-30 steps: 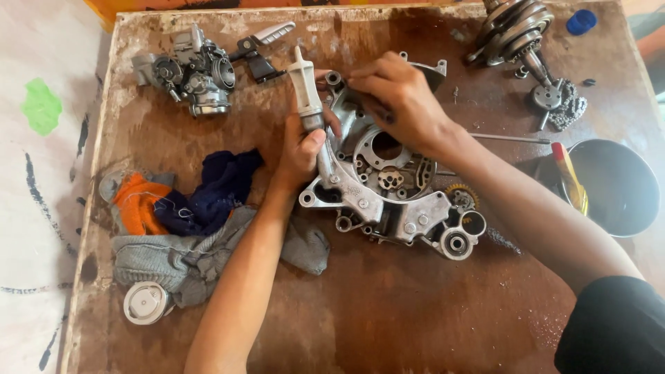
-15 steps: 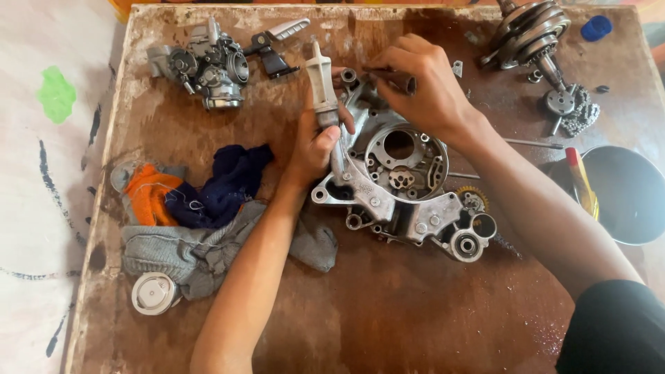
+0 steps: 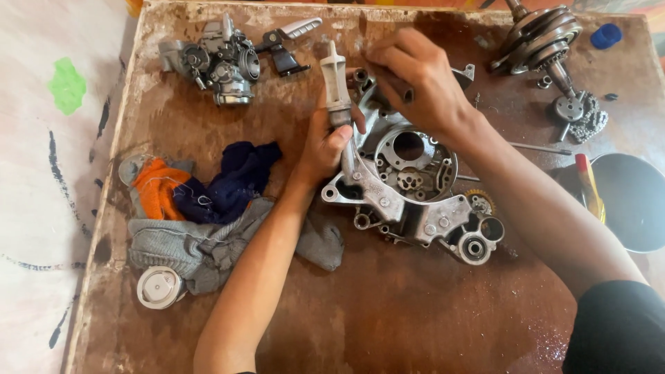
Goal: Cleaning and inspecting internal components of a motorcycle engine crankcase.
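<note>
A grey aluminium engine case (image 3: 409, 187) lies in the middle of a brown wooden board (image 3: 388, 312). My left hand (image 3: 322, 149) is closed around a tool with a pale, ribbed handle (image 3: 335, 79) that stands upright at the case's left edge. My right hand (image 3: 415, 79) is closed on the far end of the case, its fingers curled around a dark part there that I cannot make out. The shaft of the tool is hidden behind my left fingers.
A carburettor (image 3: 218, 59) and a footpeg (image 3: 291, 38) lie at the far left. A crankshaft (image 3: 540, 38) with a chain (image 3: 585, 118) sits far right, beside a blue cap (image 3: 606, 34). Rags (image 3: 201, 215), a round piston (image 3: 159, 286) and a dark bowl (image 3: 634, 201) are nearby.
The view has shifted a little and the whole scene sits slightly lower in the frame. My right hand has moved from the case's middle up to its far end. My left hand keeps its grip.
</note>
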